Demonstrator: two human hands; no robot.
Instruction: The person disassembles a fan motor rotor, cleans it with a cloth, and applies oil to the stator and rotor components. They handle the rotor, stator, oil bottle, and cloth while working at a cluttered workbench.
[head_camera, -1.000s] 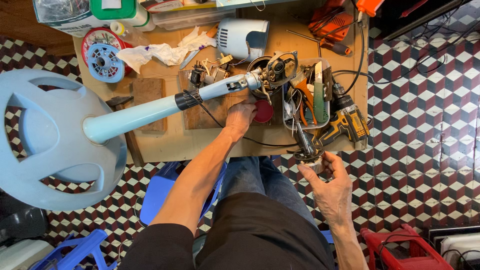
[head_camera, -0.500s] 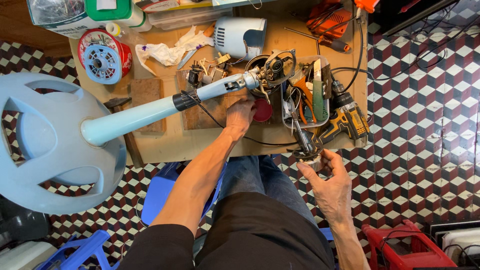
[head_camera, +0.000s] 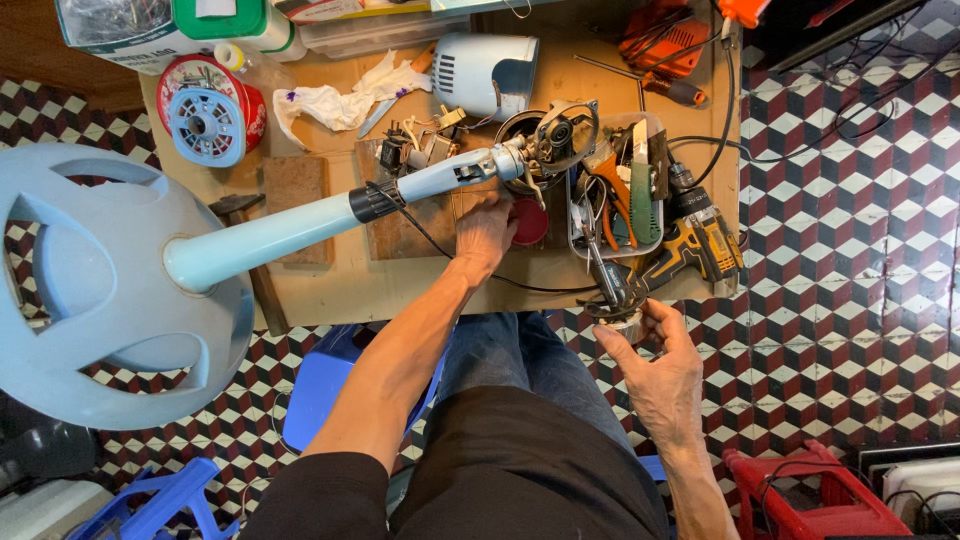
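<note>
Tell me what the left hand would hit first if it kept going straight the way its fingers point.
The left hand points up the bench toward the pale blue fan pole. Its fingertips look right at the pole's grey neck section, so that comes first, though height above the wooden bench is unclear.

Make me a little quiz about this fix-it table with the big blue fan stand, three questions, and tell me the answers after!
1. True or false: the left hand rests on the table beside the light blue fan pole.
2. What does the right hand touch? A) the white cloth B) a small round metal part at the table's edge C) the red crate
3. Fill in: the yellow and black tool lying by the grey tray is a cordless ____.

Key: 1 true. 2 B. 3 drill.
</note>
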